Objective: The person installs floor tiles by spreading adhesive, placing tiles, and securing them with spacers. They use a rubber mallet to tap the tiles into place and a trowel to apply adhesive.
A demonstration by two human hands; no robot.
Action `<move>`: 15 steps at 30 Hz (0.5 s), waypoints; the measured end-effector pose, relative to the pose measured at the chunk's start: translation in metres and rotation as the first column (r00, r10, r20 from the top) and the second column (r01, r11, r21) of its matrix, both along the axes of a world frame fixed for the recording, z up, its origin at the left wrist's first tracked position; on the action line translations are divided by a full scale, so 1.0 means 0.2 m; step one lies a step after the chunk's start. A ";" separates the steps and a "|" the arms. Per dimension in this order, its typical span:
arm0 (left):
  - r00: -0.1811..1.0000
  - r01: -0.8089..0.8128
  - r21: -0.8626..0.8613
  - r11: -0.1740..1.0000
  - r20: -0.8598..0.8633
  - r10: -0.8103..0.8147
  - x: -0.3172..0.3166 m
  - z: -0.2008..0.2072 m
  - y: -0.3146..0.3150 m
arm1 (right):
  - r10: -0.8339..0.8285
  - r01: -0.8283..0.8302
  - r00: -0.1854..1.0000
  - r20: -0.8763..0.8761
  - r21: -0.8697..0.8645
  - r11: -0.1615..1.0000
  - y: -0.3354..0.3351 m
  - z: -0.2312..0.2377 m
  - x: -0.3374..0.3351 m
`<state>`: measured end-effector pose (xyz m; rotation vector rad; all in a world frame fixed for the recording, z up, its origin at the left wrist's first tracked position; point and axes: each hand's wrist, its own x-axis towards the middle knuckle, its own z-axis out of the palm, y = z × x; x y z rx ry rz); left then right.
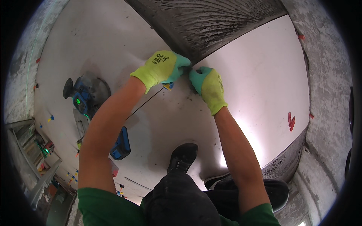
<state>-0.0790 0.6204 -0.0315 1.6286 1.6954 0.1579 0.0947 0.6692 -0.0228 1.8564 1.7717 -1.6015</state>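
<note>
Both my hands wear yellow-green gloves with teal palms. My left hand is closed, its fingertips pinched at the corner where large pale tiles meet a bed of dark grey mortar. Facing it just to the right, my right hand is also closed, thumb and fingers curled at the same corner. Whatever small thing either hand grips is hidden by the gloves. Right below my left wrist, a small blue and yellow tile levelling clip sits at a dark joint between tiles.
A blue and black tile vibrator rests at left, near a trowel. By my left forearm lies a blue tool or battery. Red wedges lie at right. My black shoe stands on tile. Rough walls border the floor.
</note>
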 end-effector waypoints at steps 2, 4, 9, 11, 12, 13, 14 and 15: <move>1.000 -0.013 -0.133 0.991 0.013 0.015 0.00 0.01 0.03 | -0.021 0.020 1.000 -0.023 -0.063 0.998 0.02 0.02 0.00; 0.998 -0.052 -0.226 0.973 0.030 0.060 0.00 0.01 0.04 | -0.048 0.044 0.999 -0.025 -0.123 0.991 0.04 0.04 -0.01; 0.993 -0.116 -0.048 0.992 0.028 0.117 0.03 0.01 0.02 | -0.069 0.065 0.997 -0.018 -0.157 0.985 0.05 0.06 -0.02; 0.976 -0.195 -0.115 0.974 0.077 0.205 0.04 0.02 0.02 | -0.060 0.055 0.998 -0.027 -0.141 0.988 0.05 0.06 -0.03; 0.959 -0.240 -0.162 0.957 0.116 0.260 0.04 0.02 0.02 | -0.053 0.050 0.998 -0.021 -0.123 0.991 0.04 0.06 -0.03; 0.936 -0.278 -0.227 0.934 0.155 0.316 0.04 0.03 0.03 | -0.051 0.048 0.998 -0.026 -0.122 0.991 0.04 0.06 -0.03; 0.932 -0.284 -0.249 0.926 0.155 0.328 0.04 0.04 0.03 | -0.048 0.045 0.999 -0.023 -0.118 0.992 0.04 0.06 -0.02; 0.926 -0.291 -0.285 0.913 0.155 0.344 0.04 0.05 0.04 | -0.047 0.045 0.999 -0.014 -0.111 0.993 0.04 0.06 -0.02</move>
